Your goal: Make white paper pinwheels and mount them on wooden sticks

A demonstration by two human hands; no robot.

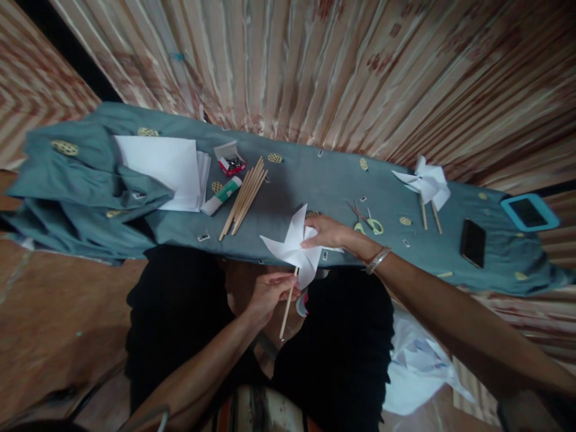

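Note:
A white paper pinwheel [294,240] on a thin wooden stick [287,313] is held over the near edge of the cloth-covered table. Just below the paper, my left hand [272,292] pinches the stick between thumb and fingers. My right hand [321,232] is closed on the pinwheel's right side, its thumb near the centre; part of the paper is hidden behind the fingers. Right of that hand lie scissors [369,224] with yellow-green handles. Further right rest more white pinwheels [429,182], with two sticks showing; I cannot tell their number.
On the left of the table [310,165] are white paper sheets [162,165], a small red box [231,162] of metal pins, a glue tube [222,195] and several wooden sticks [245,195]. A phone [472,243] and a blue-framed device [530,212] lie at right. A plastic bag [416,366] sits below.

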